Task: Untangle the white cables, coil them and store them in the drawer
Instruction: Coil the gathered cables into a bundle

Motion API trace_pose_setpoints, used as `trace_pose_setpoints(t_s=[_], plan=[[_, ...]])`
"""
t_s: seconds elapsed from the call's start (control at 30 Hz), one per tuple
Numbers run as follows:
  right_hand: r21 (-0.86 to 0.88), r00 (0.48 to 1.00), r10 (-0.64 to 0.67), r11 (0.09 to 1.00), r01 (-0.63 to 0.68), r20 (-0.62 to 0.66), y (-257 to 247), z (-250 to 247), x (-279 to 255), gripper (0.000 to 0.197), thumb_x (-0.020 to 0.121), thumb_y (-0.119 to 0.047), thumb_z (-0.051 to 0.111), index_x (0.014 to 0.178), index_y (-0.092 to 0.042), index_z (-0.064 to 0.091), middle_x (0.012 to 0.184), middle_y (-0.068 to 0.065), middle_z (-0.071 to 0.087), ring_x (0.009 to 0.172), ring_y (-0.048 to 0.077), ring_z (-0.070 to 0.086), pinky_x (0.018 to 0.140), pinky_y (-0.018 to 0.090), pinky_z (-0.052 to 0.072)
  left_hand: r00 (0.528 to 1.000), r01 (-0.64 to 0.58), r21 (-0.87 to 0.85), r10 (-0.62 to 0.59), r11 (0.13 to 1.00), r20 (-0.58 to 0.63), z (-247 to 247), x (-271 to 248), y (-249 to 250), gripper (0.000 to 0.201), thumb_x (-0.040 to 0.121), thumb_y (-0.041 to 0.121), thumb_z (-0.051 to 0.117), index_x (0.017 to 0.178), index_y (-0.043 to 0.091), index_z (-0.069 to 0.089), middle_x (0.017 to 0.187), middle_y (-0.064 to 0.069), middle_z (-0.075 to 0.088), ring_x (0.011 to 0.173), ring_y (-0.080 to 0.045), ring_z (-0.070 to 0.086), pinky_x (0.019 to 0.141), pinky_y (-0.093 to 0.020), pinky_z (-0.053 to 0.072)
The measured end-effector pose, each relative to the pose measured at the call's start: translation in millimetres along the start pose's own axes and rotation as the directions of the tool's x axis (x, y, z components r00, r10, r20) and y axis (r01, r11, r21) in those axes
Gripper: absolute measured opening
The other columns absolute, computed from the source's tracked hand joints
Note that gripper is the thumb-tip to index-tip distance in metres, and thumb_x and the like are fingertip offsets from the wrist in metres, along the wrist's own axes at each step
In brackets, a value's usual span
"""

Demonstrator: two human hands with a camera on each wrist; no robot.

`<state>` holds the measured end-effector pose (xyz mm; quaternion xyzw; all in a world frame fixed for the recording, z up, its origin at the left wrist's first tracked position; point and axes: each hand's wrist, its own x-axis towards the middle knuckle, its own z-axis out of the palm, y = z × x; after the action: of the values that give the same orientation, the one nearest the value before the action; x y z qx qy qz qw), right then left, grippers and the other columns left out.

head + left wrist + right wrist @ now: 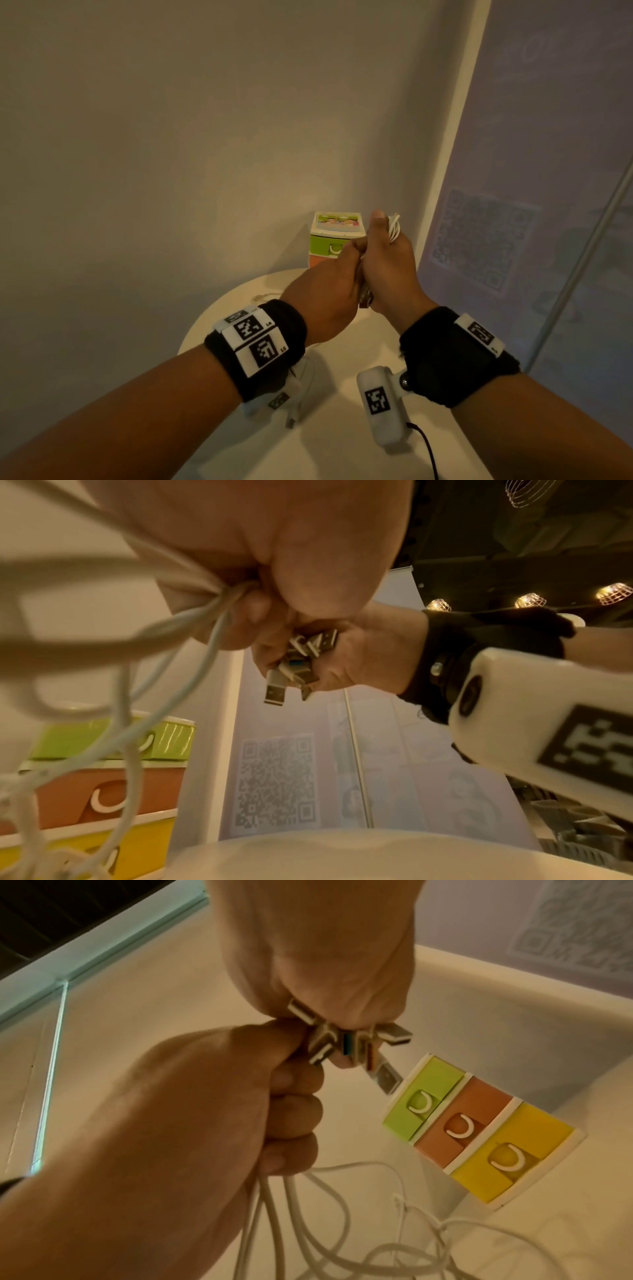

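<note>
Both fists, left hand (325,291) and right hand (390,263), clenched on white cables (308,1204) before drawer unit (334,236); round table (342,428) below; wall (171,137) behind.

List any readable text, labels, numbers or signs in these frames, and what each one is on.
No words can be read for certain.
Wristband tags: square black-and-white code patterns; the tiny characters at their corners are too small to read.
Wall poster: a QR code, with blurred faint writing above it in the head view.
Drawer box: a picture label on its lid, too blurred to read.
Drawer fronts: only curved white handles.
</note>
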<state>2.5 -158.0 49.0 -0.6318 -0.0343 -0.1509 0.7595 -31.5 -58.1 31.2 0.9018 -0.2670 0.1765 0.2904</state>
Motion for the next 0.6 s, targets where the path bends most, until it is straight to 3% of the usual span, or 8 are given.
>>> trace_pose_setpoints(t_s=[0.07,0.13,0.23,0.3,0.4,0.5,0.6], plan=[[0.033,0.999,0.043,0.999,-0.042,-0.013,-2.8,-1.7,2.1,0.054,0.098,-0.054,0.04,0.107,-0.005,0.063,0.097,0.016,0.075,0.08,0.028,0.076,0.07,0.044,0.062,1.0,0.01,0.053,-0.01,0.999,-0.006,0.8,-0.1,-0.3,0.037,0.101,0.02,0.035,0.138,0.019,0.031,0.095,-0.004,0.065,0.065,-0.01,0.056,0.063,-0.029,0.051],[0.076,0.996,0.082,0.994,-0.08,-0.03,-6.3,-4.0,4.8,0.054,0.097,-0.054,0.042,0.106,-0.005,0.061,0.093,0.019,0.074,0.072,0.025,0.076,0.055,0.035,0.06,1.0,0.012,0.085,-0.011,0.996,-0.018,3.3,-0.7,-0.9,0.023,0.102,0.022,0.032,0.122,0.017,0.042,0.088,-0.001,0.06,0.061,-0.008,0.049,0.059,-0.027,0.044],[0.118,0.995,0.089,0.989,-0.084,-0.038,-10.0,-8.4,4.8,0.047,0.096,-0.051,0.049,0.102,-0.006,0.062,0.069,0.006,0.065,0.046,0.009,0.063,0.043,0.022,0.05,0.999,0.011,0.042,-0.009,0.999,-0.042,7.1,-2.6,-1.9,0.024,0.104,0.032,0.026,0.101,0.018,0.045,0.084,0.0,0.058,0.064,-0.013,0.051,0.06,-0.034,0.047],[0.148,0.996,0.082,0.986,-0.076,-0.032,-9.0,-10.5,4.6,0.038,0.095,-0.047,0.054,0.092,-0.009,0.06,0.061,0.0,0.057,0.043,0.006,0.054,0.042,0.02,0.047,0.999,-0.003,-0.002,0.003,1.0,-0.054,9.2,-4.9,-2.2,0.028,0.104,0.034,0.024,0.098,0.017,0.046,0.087,-0.002,0.059,0.069,-0.017,0.054,0.067,-0.041,0.051],[0.201,0.999,0.035,0.979,-0.03,-0.021,-12.2,-11.5,0.6,0.037,0.093,-0.044,0.058,0.074,-0.013,0.05,0.058,0.0,0.05,0.043,0.007,0.05,0.039,0.019,0.045,0.998,-0.031,-0.094,0.025,0.995,-0.056,7.9,-7.5,1.2,0.029,0.103,0.036,0.027,0.093,0.016,0.045,0.085,-0.002,0.058,0.07,-0.018,0.053,0.066,-0.043,0.049],[0.204,0.999,-0.038,0.978,0.035,0.012,-24.8,-11.0,-8.5,0.042,0.093,-0.048,0.054,0.074,-0.012,0.043,0.045,-0.006,0.051,0.035,0.003,0.053,0.036,0.015,0.042,0.999,-0.014,-0.156,0.019,0.988,0.027,-1.4,-6.5,4.5,0.032,0.1,0.043,0.036,0.096,0.014,0.047,0.087,-0.006,0.061,0.072,-0.021,0.056,0.065,-0.04,0.048],[-0.018,0.983,-0.169,0.985,0.171,0.068,-30.6,-13.8,-12.9,0.045,0.091,-0.055,0.049,0.069,-0.016,0.044,0.039,-0.009,0.052,0.033,0.003,0.052,0.036,0.017,0.041,1.0,0.005,-0.217,-0.005,0.976,0.003,-16.8,-3.4,-0.4,0.035,0.099,0.045,0.038,0.098,0.014,0.053,0.09,-0.001,0.064,0.076,-0.013,0.058,0.069,-0.031,0.049]])
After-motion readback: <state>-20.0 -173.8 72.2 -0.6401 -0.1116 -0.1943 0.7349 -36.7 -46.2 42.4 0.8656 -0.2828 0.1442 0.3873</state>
